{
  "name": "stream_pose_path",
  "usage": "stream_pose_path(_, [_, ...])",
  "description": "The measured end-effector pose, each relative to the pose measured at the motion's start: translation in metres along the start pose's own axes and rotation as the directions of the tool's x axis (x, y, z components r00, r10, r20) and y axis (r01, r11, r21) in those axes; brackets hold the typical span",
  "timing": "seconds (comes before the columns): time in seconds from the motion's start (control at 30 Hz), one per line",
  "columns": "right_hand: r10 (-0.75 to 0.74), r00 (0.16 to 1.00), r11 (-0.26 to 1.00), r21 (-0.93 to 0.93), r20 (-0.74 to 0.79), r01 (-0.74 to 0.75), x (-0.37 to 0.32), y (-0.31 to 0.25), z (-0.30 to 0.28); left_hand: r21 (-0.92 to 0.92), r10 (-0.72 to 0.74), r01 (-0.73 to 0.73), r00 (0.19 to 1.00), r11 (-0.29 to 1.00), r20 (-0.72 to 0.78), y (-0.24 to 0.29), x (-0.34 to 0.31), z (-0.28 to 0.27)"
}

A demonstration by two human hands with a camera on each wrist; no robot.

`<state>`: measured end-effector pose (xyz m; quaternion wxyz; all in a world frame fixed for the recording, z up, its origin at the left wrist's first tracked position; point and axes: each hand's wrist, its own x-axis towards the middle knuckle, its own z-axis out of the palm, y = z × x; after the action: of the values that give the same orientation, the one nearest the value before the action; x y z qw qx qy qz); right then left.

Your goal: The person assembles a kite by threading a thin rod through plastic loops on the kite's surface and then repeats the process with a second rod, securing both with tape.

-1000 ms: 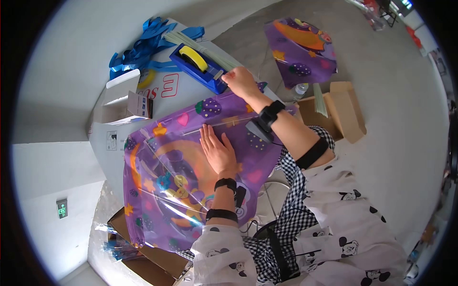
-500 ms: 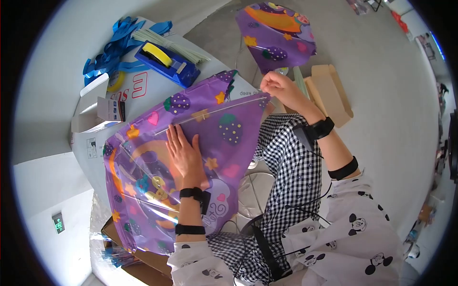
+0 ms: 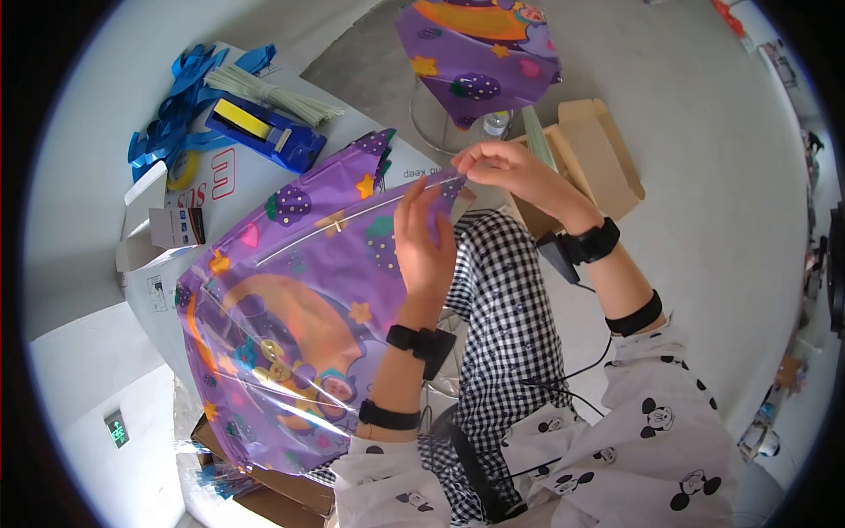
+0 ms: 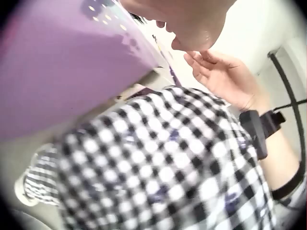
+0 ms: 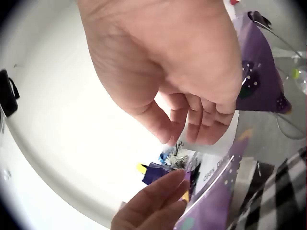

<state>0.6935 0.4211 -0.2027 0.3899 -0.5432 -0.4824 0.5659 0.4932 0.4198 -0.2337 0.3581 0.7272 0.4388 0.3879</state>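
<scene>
A purple printed plastic sheet (image 3: 334,308) with a thin white rod (image 3: 299,239) lying along it covers much of the table. My left hand (image 3: 425,251) is over its right part, fingers loosely bent, near the rod's upper end. At the sheet's pointed right corner is my right hand (image 3: 519,176), thumb and forefinger pinched together. In the right wrist view, a faint clear strip of tape (image 5: 211,146) shows below the right hand's (image 5: 168,62) fingertips, and my left hand (image 5: 156,203) is just beneath. The left wrist view shows both hands close together.
On the table are a blue tape dispenser (image 3: 266,134), pale sticks (image 3: 277,95), blue ribbon (image 3: 176,114) and a small open box (image 3: 154,231). Another purple sheet (image 3: 484,66) stands beyond, with a bottle (image 3: 495,123) and a cardboard box (image 3: 598,158) near it.
My right hand has gone from the tape dispenser to the sheet's right corner. My left hand has lifted from flat on the sheet and shifted toward that corner.
</scene>
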Motion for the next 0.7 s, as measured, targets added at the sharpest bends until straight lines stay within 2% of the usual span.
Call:
stream_pose_path(0.07, [0.071, 0.997, 0.993, 0.095, -0.010, -0.070, -0.009, -0.004, 0.000, -0.159, -0.107, 0.096, 0.993, 0.983, -0.059, 0.014, 0.008, -0.002])
stream_pose_path(0.13, [0.008, 1.000, 0.993, 0.119, -0.028, -0.005, -0.018, -0.004, 0.003, -0.259, -0.171, 0.144, 0.982, 0.955, -0.086, 0.029, 0.016, -0.007])
stream_pose_path(0.17, [-0.027, 0.999, 0.991, 0.128, -0.033, 0.031, -0.020, -0.004, 0.005, -0.214, -0.113, 0.098, 0.992, 0.972, -0.059, 0.033, 0.020, -0.009])
stream_pose_path(0.23, [-0.063, 0.998, 0.997, 0.035, -0.031, 0.064, -0.026, -0.003, 0.007, -0.124, -0.001, 0.002, 1.000, 0.992, 0.006, 0.037, 0.026, -0.011])
stream_pose_path(0.37, [-0.153, 0.983, 0.981, -0.139, -0.097, 0.139, -0.036, -0.001, 0.015, 0.011, 0.049, -0.050, 0.996, 0.999, 0.069, 0.040, 0.030, -0.009])
stream_pose_path(0.43, [-0.174, 0.978, 0.973, -0.173, -0.112, 0.154, -0.039, 0.002, 0.015, 0.105, 0.065, -0.073, 0.995, 0.992, 0.081, 0.042, 0.029, -0.007])
stream_pose_path(0.57, [-0.176, 0.976, 0.968, -0.200, -0.126, 0.149, -0.044, 0.010, 0.014, 0.155, 0.107, -0.118, 0.991, 0.981, 0.081, 0.041, 0.026, 0.000])
stream_pose_path(0.63, [-0.121, 0.985, 0.993, -0.001, -0.119, 0.122, -0.044, 0.015, 0.012, 0.140, 0.101, -0.112, 0.991, 0.984, 0.084, 0.042, 0.025, 0.003])
stream_pose_path(0.67, [-0.095, 0.989, 0.989, 0.099, -0.113, 0.107, -0.044, 0.016, 0.010, 0.100, 0.053, -0.060, 0.996, 0.993, 0.073, 0.042, 0.025, 0.005])
stream_pose_path(0.7, [-0.046, 0.976, 0.946, 0.303, -0.214, 0.111, -0.044, 0.016, 0.008, 0.059, 0.005, -0.009, 0.998, 0.998, 0.064, 0.041, 0.026, 0.006])
